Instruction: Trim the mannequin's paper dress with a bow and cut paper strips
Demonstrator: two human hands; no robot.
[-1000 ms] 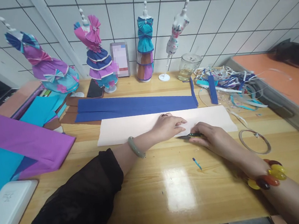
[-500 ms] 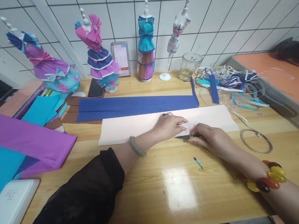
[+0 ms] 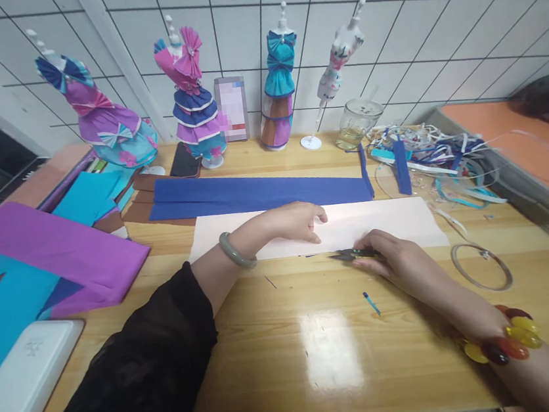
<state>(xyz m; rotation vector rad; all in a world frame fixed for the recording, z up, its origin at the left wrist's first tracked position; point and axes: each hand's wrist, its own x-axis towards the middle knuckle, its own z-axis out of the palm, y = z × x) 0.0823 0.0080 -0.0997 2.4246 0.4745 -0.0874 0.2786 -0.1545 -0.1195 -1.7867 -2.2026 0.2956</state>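
A long pale, whitish strip of fabric [image 3: 385, 216] lies across the middle of the wooden table. My left hand [image 3: 296, 222] rests on its left half, thumb and forefinger apart with nothing between them. By the strip's near edge, my right hand [image 3: 392, 255] is closed around small dark thread snips [image 3: 347, 255]; their pointed blades face left and stand slightly apart. Just behind the strip is a folded blue fabric strip [image 3: 253, 192]. A small blue scrap [image 3: 371, 303] lies on the bare wood in front of my right hand.
Several doll-sized dress forms stand along the tiled wall, including a bare patterned one [image 3: 341, 59]. A glass jar [image 3: 358, 120] and a heap of ribbons and trimmings [image 3: 439, 147] are at the back right. Purple fabric [image 3: 67, 256] lies left, near a white box [image 3: 36, 372].
My left hand has moved left along the pale strip, away from the snips, and its thumb and forefinger have spread. The snips' blades now show more fully. The whole view has shifted slightly.
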